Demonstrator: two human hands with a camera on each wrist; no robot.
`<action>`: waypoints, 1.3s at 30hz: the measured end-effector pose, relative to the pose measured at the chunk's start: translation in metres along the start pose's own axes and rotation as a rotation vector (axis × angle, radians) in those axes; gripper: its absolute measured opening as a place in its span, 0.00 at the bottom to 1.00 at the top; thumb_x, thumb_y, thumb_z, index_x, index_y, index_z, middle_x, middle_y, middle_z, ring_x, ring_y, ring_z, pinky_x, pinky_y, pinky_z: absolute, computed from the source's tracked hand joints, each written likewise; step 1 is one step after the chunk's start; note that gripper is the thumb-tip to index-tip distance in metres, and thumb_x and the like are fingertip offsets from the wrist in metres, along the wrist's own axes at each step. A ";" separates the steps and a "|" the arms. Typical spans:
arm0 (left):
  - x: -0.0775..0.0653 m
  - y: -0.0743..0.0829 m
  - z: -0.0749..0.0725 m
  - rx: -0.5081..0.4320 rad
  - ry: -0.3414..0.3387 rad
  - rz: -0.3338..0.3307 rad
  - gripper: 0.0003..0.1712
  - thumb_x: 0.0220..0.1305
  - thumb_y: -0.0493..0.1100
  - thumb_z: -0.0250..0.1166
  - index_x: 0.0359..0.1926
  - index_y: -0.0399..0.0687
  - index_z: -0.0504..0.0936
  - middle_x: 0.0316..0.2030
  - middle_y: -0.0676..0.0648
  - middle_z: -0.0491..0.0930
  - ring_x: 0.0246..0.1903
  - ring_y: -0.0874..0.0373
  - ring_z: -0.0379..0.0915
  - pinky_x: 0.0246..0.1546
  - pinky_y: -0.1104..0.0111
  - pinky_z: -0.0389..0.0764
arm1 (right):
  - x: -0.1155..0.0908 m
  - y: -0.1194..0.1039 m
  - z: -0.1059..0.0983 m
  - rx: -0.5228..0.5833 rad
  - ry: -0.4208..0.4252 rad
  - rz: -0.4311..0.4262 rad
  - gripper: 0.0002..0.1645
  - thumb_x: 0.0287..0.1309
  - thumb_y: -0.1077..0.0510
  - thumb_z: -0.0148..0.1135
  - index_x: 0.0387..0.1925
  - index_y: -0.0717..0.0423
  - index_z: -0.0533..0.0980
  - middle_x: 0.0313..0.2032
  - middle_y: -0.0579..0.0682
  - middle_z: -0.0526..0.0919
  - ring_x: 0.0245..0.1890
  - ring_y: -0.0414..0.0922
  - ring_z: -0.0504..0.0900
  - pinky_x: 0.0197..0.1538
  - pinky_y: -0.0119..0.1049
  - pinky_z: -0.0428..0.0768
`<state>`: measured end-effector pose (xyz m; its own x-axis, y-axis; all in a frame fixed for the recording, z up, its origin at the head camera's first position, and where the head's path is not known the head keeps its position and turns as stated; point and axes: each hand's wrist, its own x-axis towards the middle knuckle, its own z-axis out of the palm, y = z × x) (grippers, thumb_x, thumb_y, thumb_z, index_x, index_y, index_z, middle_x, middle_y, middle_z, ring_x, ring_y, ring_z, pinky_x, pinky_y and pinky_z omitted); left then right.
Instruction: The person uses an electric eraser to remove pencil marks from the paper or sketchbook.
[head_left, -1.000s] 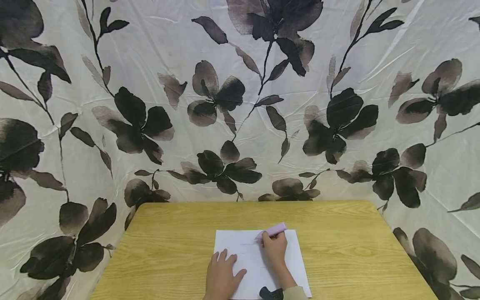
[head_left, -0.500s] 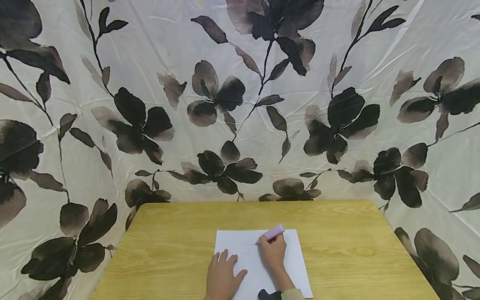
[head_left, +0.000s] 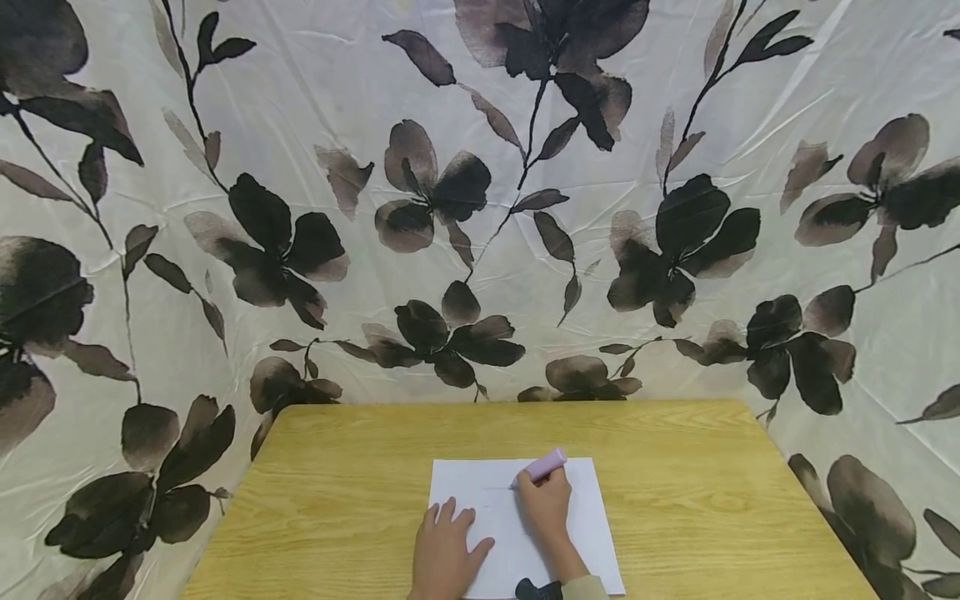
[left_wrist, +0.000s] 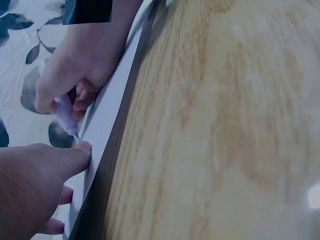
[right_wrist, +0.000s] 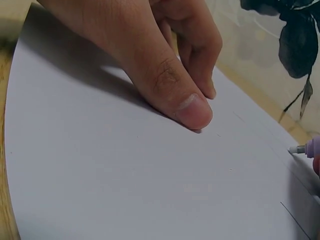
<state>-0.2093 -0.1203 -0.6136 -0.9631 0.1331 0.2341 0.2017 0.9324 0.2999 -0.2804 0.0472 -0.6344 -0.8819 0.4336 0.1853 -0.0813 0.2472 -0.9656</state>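
A sheet of white paper [head_left: 592, 542] lies on the wooden table, bearing several thin, broken dark lines. My right hand [head_left: 545, 507] pinches a lilac correction pen [head_left: 548, 464] with a thick barrel. Its narrow tip is at a line on the upper part of the sheet; the right wrist view shows the pen [right_wrist: 312, 148] only at the right edge. My left hand [head_left: 444, 552] rests on the left side of the paper, fingers spread and thumb pointing toward the right hand. In the right wrist view the left thumb [right_wrist: 192, 111] is on the sheet.
The yellow wood-grain table [head_left: 337, 483] extends around the paper on both sides and behind it. Past its far edge hangs a white cloth [head_left: 337, 100] with dark flower prints. A black strap [head_left: 538, 589] is on the right wrist, beside a beige sleeve [head_left: 585, 588].
The right hand and correction pen have shifted slightly toward me and left, mostly in the first half second. The left hand stays put on the paper.
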 end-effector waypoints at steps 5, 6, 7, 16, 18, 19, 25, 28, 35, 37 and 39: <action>0.000 0.001 -0.001 -0.006 0.004 -0.007 0.29 0.52 0.63 0.70 0.44 0.45 0.85 0.51 0.34 0.77 0.55 0.34 0.68 0.55 0.42 0.69 | 0.002 0.002 0.001 0.025 -0.012 0.004 0.12 0.45 0.66 0.65 0.31 0.61 0.71 0.19 0.47 0.73 0.19 0.40 0.70 0.21 0.31 0.70; 0.000 0.000 -0.001 -0.008 -0.001 -0.010 0.29 0.52 0.63 0.69 0.45 0.45 0.84 0.51 0.35 0.77 0.55 0.34 0.67 0.56 0.42 0.69 | 0.003 0.003 0.001 0.043 -0.005 0.014 0.11 0.45 0.66 0.65 0.31 0.61 0.71 0.19 0.47 0.73 0.19 0.40 0.71 0.20 0.31 0.71; -0.001 0.000 0.000 -0.010 -0.005 -0.013 0.30 0.52 0.63 0.69 0.45 0.45 0.84 0.52 0.35 0.77 0.56 0.34 0.67 0.56 0.42 0.69 | 0.004 0.003 0.001 0.062 0.006 0.023 0.11 0.46 0.66 0.64 0.31 0.61 0.71 0.18 0.47 0.73 0.18 0.39 0.71 0.20 0.30 0.71; -0.003 -0.001 0.005 -0.006 -0.027 -0.021 0.30 0.52 0.64 0.69 0.46 0.46 0.84 0.52 0.35 0.77 0.57 0.34 0.67 0.58 0.42 0.68 | 0.004 -0.001 0.003 0.130 0.002 0.024 0.11 0.48 0.67 0.62 0.32 0.62 0.69 0.17 0.48 0.74 0.15 0.37 0.71 0.18 0.30 0.72; -0.004 -0.002 0.006 0.003 -0.034 -0.011 0.31 0.53 0.65 0.68 0.46 0.46 0.84 0.52 0.35 0.77 0.57 0.35 0.67 0.58 0.42 0.68 | 0.002 0.000 0.002 0.097 0.006 0.007 0.11 0.46 0.67 0.63 0.31 0.61 0.69 0.18 0.47 0.72 0.16 0.37 0.69 0.18 0.30 0.69; -0.004 -0.002 0.007 0.004 -0.029 -0.007 0.30 0.53 0.65 0.68 0.46 0.46 0.84 0.53 0.35 0.77 0.57 0.35 0.67 0.58 0.42 0.67 | 0.001 0.001 0.002 0.079 0.014 -0.002 0.12 0.46 0.66 0.64 0.31 0.61 0.69 0.18 0.46 0.71 0.17 0.37 0.68 0.19 0.30 0.68; -0.003 -0.002 0.008 0.014 0.020 0.015 0.30 0.54 0.64 0.68 0.46 0.46 0.84 0.51 0.37 0.78 0.57 0.37 0.68 0.59 0.43 0.67 | 0.001 0.006 0.003 0.034 0.050 -0.056 0.12 0.45 0.66 0.65 0.31 0.60 0.69 0.19 0.46 0.71 0.19 0.39 0.68 0.21 0.32 0.68; -0.002 -0.002 0.008 0.023 0.011 0.016 0.30 0.54 0.64 0.67 0.46 0.46 0.84 0.52 0.37 0.78 0.57 0.37 0.68 0.59 0.43 0.67 | 0.001 0.007 0.004 0.013 0.073 -0.058 0.13 0.44 0.66 0.65 0.31 0.59 0.69 0.20 0.46 0.72 0.20 0.40 0.69 0.22 0.32 0.69; -0.002 -0.001 0.008 0.015 -0.005 -0.006 0.30 0.54 0.64 0.67 0.47 0.46 0.84 0.53 0.37 0.77 0.58 0.36 0.67 0.60 0.44 0.66 | 0.002 0.007 0.004 -0.010 0.072 -0.051 0.13 0.43 0.65 0.66 0.32 0.60 0.70 0.21 0.47 0.73 0.21 0.42 0.70 0.23 0.33 0.69; -0.002 -0.001 0.007 0.018 -0.015 -0.013 0.30 0.54 0.64 0.67 0.47 0.46 0.84 0.53 0.37 0.77 0.58 0.36 0.67 0.60 0.44 0.66 | 0.001 0.007 0.005 -0.018 0.063 -0.039 0.14 0.43 0.66 0.66 0.32 0.60 0.70 0.21 0.47 0.73 0.21 0.42 0.70 0.23 0.33 0.70; -0.003 -0.001 0.006 0.020 -0.027 -0.017 0.31 0.54 0.65 0.67 0.47 0.46 0.84 0.53 0.37 0.77 0.58 0.36 0.67 0.60 0.44 0.66 | 0.001 0.008 0.005 -0.022 0.054 -0.027 0.14 0.43 0.66 0.66 0.32 0.59 0.71 0.21 0.47 0.74 0.22 0.42 0.70 0.23 0.34 0.70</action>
<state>-0.2079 -0.1198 -0.6201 -0.9709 0.1254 0.2042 0.1816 0.9411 0.2853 -0.2843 0.0450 -0.6426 -0.8532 0.4722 0.2215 -0.0941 0.2782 -0.9559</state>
